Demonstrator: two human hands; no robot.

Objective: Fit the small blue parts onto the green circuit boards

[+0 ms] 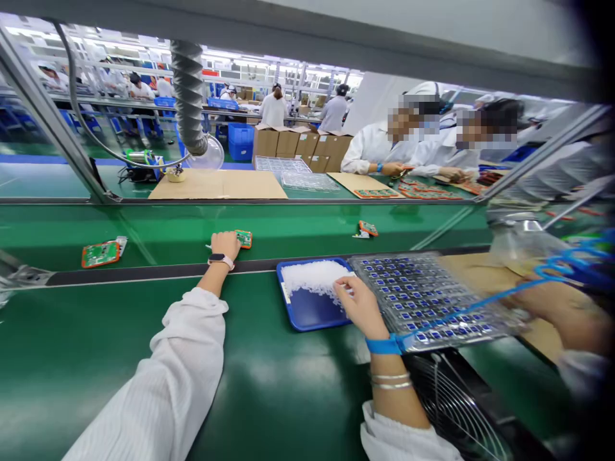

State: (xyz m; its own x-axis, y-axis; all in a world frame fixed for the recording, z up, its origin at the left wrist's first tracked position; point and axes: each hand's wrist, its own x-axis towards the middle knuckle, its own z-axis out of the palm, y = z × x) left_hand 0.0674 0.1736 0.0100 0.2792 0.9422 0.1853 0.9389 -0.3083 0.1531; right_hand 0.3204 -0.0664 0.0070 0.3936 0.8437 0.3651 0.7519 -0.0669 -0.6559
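White pieces (310, 274) remain plentiful in a blue tray (312, 312), its near part bare; the right hand (359, 302) curls over them, its grip impossible to tell; the left hand (225, 246) closes on a circuit board (245, 239) on the green belt (298, 230), two others (100, 254) (368, 227) lying apart.
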